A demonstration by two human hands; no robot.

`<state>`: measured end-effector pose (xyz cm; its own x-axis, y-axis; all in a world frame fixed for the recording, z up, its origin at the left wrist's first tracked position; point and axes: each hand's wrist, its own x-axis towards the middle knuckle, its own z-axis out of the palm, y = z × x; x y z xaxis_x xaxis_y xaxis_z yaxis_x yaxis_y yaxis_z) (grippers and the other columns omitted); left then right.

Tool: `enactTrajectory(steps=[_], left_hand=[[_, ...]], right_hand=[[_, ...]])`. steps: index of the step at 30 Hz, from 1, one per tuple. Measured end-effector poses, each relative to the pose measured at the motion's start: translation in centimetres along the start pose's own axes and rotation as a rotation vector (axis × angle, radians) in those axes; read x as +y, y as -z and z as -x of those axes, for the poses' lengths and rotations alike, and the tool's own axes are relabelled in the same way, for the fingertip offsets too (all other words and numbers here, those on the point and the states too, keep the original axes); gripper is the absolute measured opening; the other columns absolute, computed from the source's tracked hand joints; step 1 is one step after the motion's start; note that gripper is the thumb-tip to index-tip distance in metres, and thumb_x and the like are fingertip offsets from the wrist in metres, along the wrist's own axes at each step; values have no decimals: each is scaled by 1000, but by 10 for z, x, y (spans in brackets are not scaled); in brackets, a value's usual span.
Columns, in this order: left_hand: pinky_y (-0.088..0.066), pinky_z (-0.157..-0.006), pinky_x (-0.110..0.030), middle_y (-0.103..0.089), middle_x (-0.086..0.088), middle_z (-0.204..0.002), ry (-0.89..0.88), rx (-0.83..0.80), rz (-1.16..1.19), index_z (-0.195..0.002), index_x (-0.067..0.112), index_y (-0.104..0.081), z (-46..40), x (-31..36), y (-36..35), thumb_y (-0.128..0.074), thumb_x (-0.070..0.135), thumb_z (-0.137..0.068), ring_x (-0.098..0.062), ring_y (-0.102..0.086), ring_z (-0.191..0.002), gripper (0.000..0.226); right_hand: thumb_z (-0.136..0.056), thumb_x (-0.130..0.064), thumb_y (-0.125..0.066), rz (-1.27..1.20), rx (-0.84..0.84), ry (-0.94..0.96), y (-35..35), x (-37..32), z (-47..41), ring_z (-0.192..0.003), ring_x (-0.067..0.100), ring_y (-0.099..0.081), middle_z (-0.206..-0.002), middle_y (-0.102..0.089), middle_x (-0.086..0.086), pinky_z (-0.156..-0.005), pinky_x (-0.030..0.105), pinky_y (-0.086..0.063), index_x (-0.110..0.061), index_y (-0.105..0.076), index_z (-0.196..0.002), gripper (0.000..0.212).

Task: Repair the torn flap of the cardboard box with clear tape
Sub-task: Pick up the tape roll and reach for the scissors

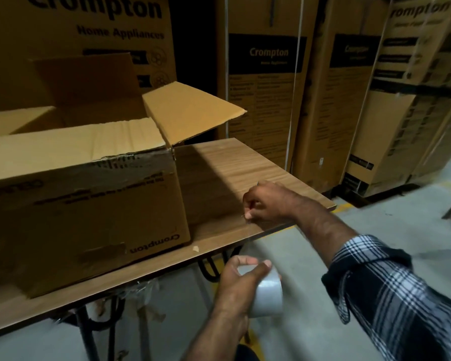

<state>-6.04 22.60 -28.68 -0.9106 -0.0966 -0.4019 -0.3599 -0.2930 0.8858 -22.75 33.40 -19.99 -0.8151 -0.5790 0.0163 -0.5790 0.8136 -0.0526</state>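
The open box (84, 194) sits on the table (258, 165), flaps up; its inside is dark, seemingly empty. Below the table edge, the left hand (241, 276) grips the tape roll (267, 293). The right hand (267, 201) pinches the pulled tape end at the edge.
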Motion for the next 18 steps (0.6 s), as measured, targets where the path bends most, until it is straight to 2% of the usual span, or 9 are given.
enactTrajectory(steps=[2,4,7,9,11,14,16,18], left_hand=[[-55,-55,-32,-77,-21,-97,-9,24,6,-100,17,-59,-5,0,0,-87,23,-75,-37,-76,-81,38],[-56,-55,-33,-78,-19,-96,-27,38,-11,-101,19,-60,-10,-4,2,-88,28,-71,-33,-76,-78,42],[-59,-63,-41,-78,-18,-95,-52,48,-51,-92,27,-62,-17,-10,4,-88,44,-51,-40,-75,-86,51],[-58,-62,-40,-77,-19,-95,-56,43,-60,-89,28,-62,-22,-16,6,-89,42,-54,-41,-75,-86,46],[-56,-59,-37,-77,-20,-96,-89,49,-60,-93,22,-62,-25,-20,8,-90,34,-63,-40,-75,-83,42],[-53,-53,-30,-76,-16,-88,-126,53,-70,-97,11,-61,-31,-20,10,-89,22,-72,-31,-75,-69,39],[-50,-48,-26,-75,-13,-84,-129,38,-69,-98,7,-60,-30,-18,10,-85,15,-78,-23,-73,-61,34],[-49,-49,-25,-74,-11,-86,-147,28,-83,-94,11,-63,-30,-18,10,-90,23,-70,-22,-70,-64,38]], right_hand=[[-87,-48,-71,-4,-3,-2,-4,1,-5,-105,12,-50,-99,-65,-13,-90,41,-42,-38,-64,-84,12],[-84,-49,-74,-52,7,-10,-11,5,-6,-104,13,-55,-98,-66,-13,-91,42,-48,-37,-67,-91,16],[-74,-61,-78,-189,144,-195,-20,17,1,-113,16,-56,-117,-62,-9,-94,46,-51,-38,-55,-121,57],[-72,-68,-74,-208,297,-287,-23,28,9,-118,18,-55,-123,-62,-8,-97,46,-47,-34,-51,-127,69],[-70,-78,-68,-222,322,-226,-26,27,17,-121,16,-53,-124,-62,-11,-101,42,-39,-35,-53,-127,72],[-67,-88,-59,-55,180,-139,-30,15,15,-129,16,-45,-134,-57,-11,-106,46,-27,-43,-49,-131,79],[-68,-89,-55,1,184,-222,-28,20,7,-130,18,-45,-137,-55,-9,-108,47,-28,-41,-49,-131,79],[-80,-80,-56,-20,289,-354,-20,32,2,-120,19,-53,-128,-60,-6,-101,44,-38,-37,-56,-123,61]])
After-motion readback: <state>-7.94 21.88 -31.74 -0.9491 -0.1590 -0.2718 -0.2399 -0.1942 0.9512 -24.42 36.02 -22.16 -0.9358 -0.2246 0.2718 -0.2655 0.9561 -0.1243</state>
